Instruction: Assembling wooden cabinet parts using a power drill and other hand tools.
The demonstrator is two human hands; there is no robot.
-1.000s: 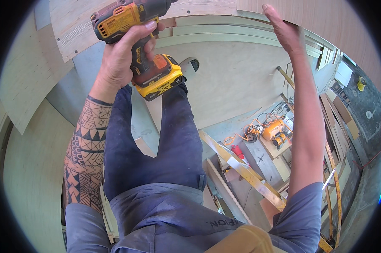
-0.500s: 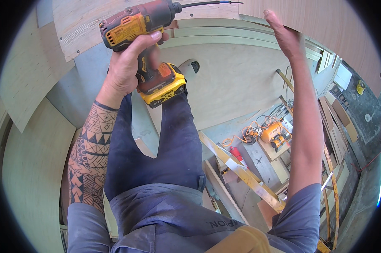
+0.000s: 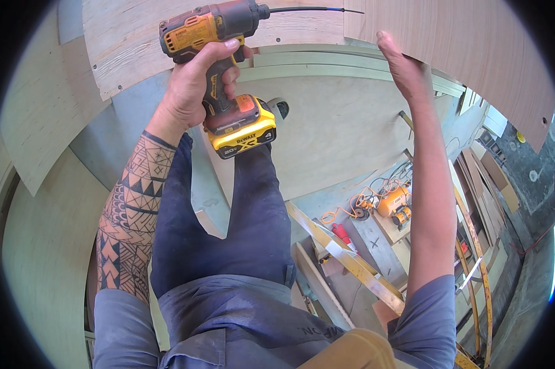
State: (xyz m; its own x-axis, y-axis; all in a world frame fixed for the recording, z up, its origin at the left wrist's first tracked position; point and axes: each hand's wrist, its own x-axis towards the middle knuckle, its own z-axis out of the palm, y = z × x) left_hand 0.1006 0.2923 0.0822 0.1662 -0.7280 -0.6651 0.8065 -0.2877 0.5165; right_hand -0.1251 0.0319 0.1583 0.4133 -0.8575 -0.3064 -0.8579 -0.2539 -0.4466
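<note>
**Cordless drill gripped in the left hand, long bit level at the plywood edge**

Cordless drill (image 3: 219,67), yellow and black with a battery pack at its base, sits high in the view, above the person's raised knee. Left hand (image 3: 194,83) is wrapped tight around its handle, fingers curled closed, the tattooed forearm (image 3: 130,215) running down toward the lower left. A long thin drill bit (image 3: 314,10) sticks out of the chuck to the right, roughly level, its tip reaching the reddish plywood panel (image 3: 468,55) that fills the upper right.

Right hand (image 3: 403,67) is flat and open, fingers straight and together, pressed against the lower edge of that panel; it grips nothing. The two hands are apart, the bit spanning the space between them.

A paler plywood sheet (image 3: 130,43) lies behind the drill body. Far below, on the workshop floor, an orange compressor (image 3: 394,206) with a coiled orange cable stands near stacked timber strips (image 3: 351,264)
</note>
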